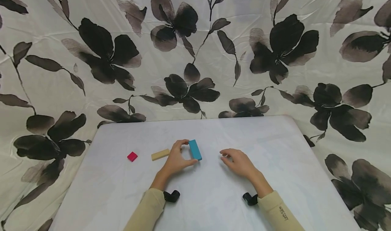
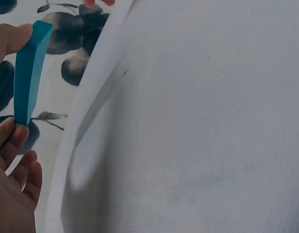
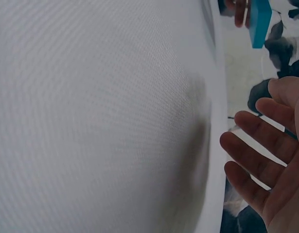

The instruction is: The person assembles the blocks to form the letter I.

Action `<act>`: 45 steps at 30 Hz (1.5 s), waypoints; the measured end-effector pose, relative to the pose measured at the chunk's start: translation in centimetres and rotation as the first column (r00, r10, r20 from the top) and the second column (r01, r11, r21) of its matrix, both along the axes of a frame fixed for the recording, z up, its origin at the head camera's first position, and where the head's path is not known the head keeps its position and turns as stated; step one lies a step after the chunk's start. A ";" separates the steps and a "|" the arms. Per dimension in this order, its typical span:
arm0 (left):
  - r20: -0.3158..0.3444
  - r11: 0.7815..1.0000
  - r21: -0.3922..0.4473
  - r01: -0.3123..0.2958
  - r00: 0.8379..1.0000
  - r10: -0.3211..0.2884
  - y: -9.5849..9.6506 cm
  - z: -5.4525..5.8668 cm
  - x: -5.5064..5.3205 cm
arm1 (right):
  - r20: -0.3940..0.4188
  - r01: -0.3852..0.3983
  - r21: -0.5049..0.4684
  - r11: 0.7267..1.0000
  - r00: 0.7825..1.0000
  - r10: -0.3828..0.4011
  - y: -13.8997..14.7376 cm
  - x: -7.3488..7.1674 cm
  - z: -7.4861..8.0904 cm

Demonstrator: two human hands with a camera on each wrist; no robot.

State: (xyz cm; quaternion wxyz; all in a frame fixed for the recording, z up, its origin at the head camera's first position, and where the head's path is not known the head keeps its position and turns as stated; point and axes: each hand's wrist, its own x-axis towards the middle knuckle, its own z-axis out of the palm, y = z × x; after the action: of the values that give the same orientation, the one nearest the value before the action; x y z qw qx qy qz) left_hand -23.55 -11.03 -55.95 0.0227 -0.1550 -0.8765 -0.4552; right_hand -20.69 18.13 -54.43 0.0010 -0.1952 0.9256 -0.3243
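A blue rectangular block (image 1: 195, 150) is pinched at its two ends by my left hand (image 1: 178, 159), thumb at one end and fingertips at the other. The left wrist view shows the same blue block (image 2: 30, 73) held upright between thumb and fingers, above the white tabletop. To the right, my right hand (image 1: 239, 162) holds nothing, its fingers relaxed and slightly bent. In the right wrist view the right hand's fingers (image 3: 258, 162) are spread apart. A tan block (image 1: 160, 154) lies just left of the left hand, partly behind it. Farther left lies a small red block (image 1: 132, 156).
The white table (image 1: 210, 197) has its far edge against a hanging cloth (image 1: 213, 54) printed with dark flowers. A black wrist camera (image 1: 172, 196) is strapped to the left wrist, and another black camera (image 1: 250, 199) to the right.
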 end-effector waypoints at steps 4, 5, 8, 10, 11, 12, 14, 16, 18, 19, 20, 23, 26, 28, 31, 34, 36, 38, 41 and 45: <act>-0.003 1.000 -0.011 0.013 1.000 -0.013 0.5 -0.2 0.0 | 0.001 -0.002 -0.006 1.000 1.000 0.002 0.0 0.0 0.1; 0.000 1.000 -0.017 0.016 1.000 -0.016 0.6 -0.3 0.0 | 0.001 -0.002 -0.008 1.000 1.000 0.002 0.0 0.0 0.1; 0.004 1.000 -0.019 0.024 1.000 -0.024 1.0 -0.6 -0.2 | 0.004 -0.001 -0.007 1.000 1.000 0.001 0.0 0.0 0.1; 0.006 0.999 -0.019 0.030 1.000 -0.030 1.2 -0.9 -0.3 | 0.006 0.002 -0.006 1.000 1.000 -0.002 0.0 0.0 0.1; 0.008 0.999 -0.019 0.032 0.999 -0.032 1.3 -1.0 -0.3 | 0.006 0.003 -0.005 1.000 1.000 -0.003 0.0 0.0 0.0; 0.009 0.999 -0.015 0.034 0.999 -0.034 1.5 -1.1 -0.4 | 0.005 0.002 -0.004 1.000 1.000 -0.002 -0.1 0.0 0.0; 0.015 0.999 -0.023 0.034 0.999 -0.033 1.7 -1.3 -0.5 | 0.005 -0.001 -0.006 1.000 1.000 0.001 -0.1 -0.1 -0.1; 0.021 0.999 -0.037 0.029 0.999 -0.028 1.9 -1.4 -0.6 | 0.006 -0.005 -0.013 1.000 1.000 0.005 -0.1 -0.1 -0.2; 0.022 0.999 -0.045 0.026 0.999 -0.025 2.1 -1.4 -0.8 | 0.004 -0.008 -0.015 1.000 1.000 0.008 -0.1 -0.2 -0.3; 0.021 0.998 -0.052 0.025 0.999 -0.024 2.2 -1.4 -0.8 | 0.006 -0.008 -0.016 1.000 1.000 0.008 -0.1 -0.2 -0.3; 0.020 0.998 -0.055 0.024 1.000 -0.023 2.3 -1.4 -0.9 | 0.006 -0.006 -0.015 1.000 1.000 0.006 -0.2 -0.2 -0.3; 0.017 0.997 -0.070 0.022 1.000 -0.021 2.4 -1.5 -1.2 | 0.009 -0.001 -0.014 1.000 1.000 0.002 -0.2 -0.2 -0.4; 0.017 0.997 -0.079 0.022 1.000 -0.020 2.4 -1.7 -1.8 | 0.023 0.010 -0.011 1.000 1.000 -0.010 -0.2 -0.1 -0.5; 0.019 0.997 -0.080 0.023 1.000 -0.021 2.5 -1.7 -2.1 | 0.035 0.017 -0.012 1.000 0.999 -0.017 -0.3 0.0 -0.5; 0.024 0.997 -0.074 0.028 0.999 -0.026 2.6 -1.6 -2.6 | 0.047 0.023 -0.020 1.000 0.999 -0.022 -0.3 0.1 -0.6; 0.034 0.996 -0.083 0.029 0.999 -0.027 2.7 -1.6 -3.0 | 0.049 0.021 -0.033 0.999 0.999 -0.019 -0.3 0.1 -0.6; 0.043 0.994 -0.102 0.033 0.999 -0.028 2.8 -1.7 -3.2 | 0.049 0.018 -0.037 0.999 0.999 -0.016 -0.3 0.1 -0.6; 0.050 0.991 -0.128 0.036 0.998 -0.030 2.9 -1.8 -3.4 | 0.054 0.017 -0.039 0.999 0.998 -0.014 -0.3 0.1 -0.6; 0.054 0.986 -0.163 0.046 0.998 -0.038 2.9 -1.9 -3.8 | 0.061 0.015 -0.037 0.999 0.998 -0.013 -0.2 0.0 -0.7; 0.055 0.978 -0.201 0.063 0.997 -0.053 3.0 -1.9 -4.2 | 0.074 0.017 -0.034 0.999 0.997 -0.014 -0.1 -0.1 -0.8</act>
State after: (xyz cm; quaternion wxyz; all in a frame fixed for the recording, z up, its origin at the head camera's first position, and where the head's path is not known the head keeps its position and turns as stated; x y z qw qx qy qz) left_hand -27.73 -8.07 -57.83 -0.0281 -0.1706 -0.9137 -0.3679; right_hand -20.80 17.99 -55.20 0.0291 -0.1759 0.9206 -0.3475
